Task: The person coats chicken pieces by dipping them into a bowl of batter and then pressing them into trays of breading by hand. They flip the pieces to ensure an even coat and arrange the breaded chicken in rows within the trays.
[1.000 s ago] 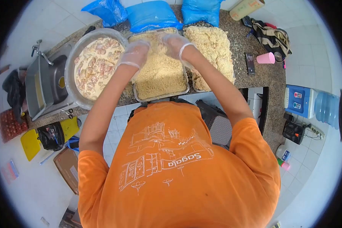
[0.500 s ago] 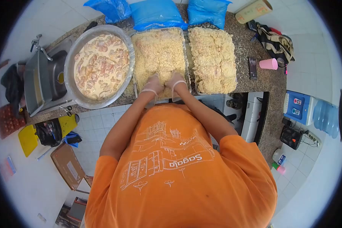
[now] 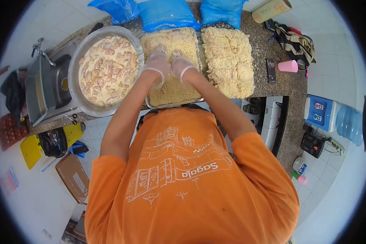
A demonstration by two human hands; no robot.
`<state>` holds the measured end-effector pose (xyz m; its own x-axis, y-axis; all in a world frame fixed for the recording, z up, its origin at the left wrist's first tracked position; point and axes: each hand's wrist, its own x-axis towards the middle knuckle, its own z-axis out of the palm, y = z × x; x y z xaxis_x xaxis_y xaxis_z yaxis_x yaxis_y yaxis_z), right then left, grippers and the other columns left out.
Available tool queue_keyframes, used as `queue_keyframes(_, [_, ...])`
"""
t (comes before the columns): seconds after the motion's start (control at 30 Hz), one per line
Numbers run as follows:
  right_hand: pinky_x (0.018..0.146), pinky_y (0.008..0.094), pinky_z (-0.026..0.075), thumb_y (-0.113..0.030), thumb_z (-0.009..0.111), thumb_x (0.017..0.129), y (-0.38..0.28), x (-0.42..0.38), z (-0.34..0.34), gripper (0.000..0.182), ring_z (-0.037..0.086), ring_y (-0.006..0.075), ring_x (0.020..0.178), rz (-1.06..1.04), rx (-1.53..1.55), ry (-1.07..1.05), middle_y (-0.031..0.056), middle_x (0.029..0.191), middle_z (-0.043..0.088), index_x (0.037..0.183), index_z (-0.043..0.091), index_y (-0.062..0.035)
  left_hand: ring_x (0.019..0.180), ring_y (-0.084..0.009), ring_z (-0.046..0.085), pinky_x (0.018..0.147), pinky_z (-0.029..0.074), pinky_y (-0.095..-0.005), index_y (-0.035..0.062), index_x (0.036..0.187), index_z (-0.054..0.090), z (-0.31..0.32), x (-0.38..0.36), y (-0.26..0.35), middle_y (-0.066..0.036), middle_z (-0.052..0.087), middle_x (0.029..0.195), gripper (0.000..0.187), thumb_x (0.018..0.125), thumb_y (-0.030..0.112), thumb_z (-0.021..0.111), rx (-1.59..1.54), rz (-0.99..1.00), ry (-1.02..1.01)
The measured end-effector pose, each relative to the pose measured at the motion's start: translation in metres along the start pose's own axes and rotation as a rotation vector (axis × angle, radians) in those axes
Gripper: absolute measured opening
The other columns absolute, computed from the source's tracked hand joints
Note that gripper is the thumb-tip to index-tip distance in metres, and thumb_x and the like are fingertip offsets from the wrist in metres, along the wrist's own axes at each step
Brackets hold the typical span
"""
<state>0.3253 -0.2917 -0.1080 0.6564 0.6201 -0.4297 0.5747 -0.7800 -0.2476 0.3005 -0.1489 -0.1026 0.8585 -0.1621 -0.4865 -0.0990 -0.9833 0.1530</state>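
My left hand (image 3: 157, 65), in a clear plastic glove, reaches palm down into a metal tray (image 3: 175, 102) of pale breadcrumbs (image 3: 166, 93). Close beside it, my gloved right hand (image 3: 180, 65) rests on the same crumbs. The fingers of both hands stretch away from me, with crumbs coating their tips and partly hiding them. Lumpy crumb-covered pieces show faintly in the far part of the tray. To the left stands a large metal bowl (image 3: 74, 77) of raw meat pieces (image 3: 110, 65) in creamy batter. At the right, breaded pieces (image 3: 227, 61) fill a second tray in rows.
Blue plastic bags (image 3: 166, 15) lie behind the trays. A sink (image 3: 61, 83) is on the far left. Towards the right are a phone (image 3: 271, 70), a pink cup (image 3: 288, 66), a striped bag (image 3: 293, 44) and a roll of wrap (image 3: 271, 10).
Both hands have moved away from my body, from the near end of the crumb tray to its middle. The crumbs at the near end now show, flatter and lower.
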Motion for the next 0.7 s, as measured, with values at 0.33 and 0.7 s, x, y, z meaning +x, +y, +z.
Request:
queue_keyframes(0.33, [0.090, 0.0439, 0.053, -0.010, 0.055, 0.088, 0.005, -0.034, 0.004, 0.024, 0.068, 0.0372, 0.100, -0.018, 0.127, -0.179, 0.0267, 0.105, 0.069, 0.101, 0.073, 0.0014, 0.122, -0.0396, 0.059, 0.105, 0.045, -0.0432, -0.0037, 0.118, 0.067, -0.002, -0.038, 0.021, -0.029, 0.059, 0.130, 0.040, 0.090, 0.021, 0.052, -0.231, -0.009, -0.268])
queue_keyframes(0.7, [0.080, 0.0409, 0.055, -0.001, 0.059, 0.079, 0.019, -0.047, 0.034, 0.015, 0.068, 0.0380, 0.091, -0.282, -0.152, 0.051, 0.0222, 0.097, 0.070, 0.089, 0.070, 0.0015, 0.134, -0.0398, 0.046, 0.115, 0.033, -0.0438, -0.0007, 0.140, 0.051, 0.021, -0.100, 0.019, -0.030, 0.052, 0.138, 0.056, 0.093, 0.031, 0.051, -0.476, -0.104, 0.058])
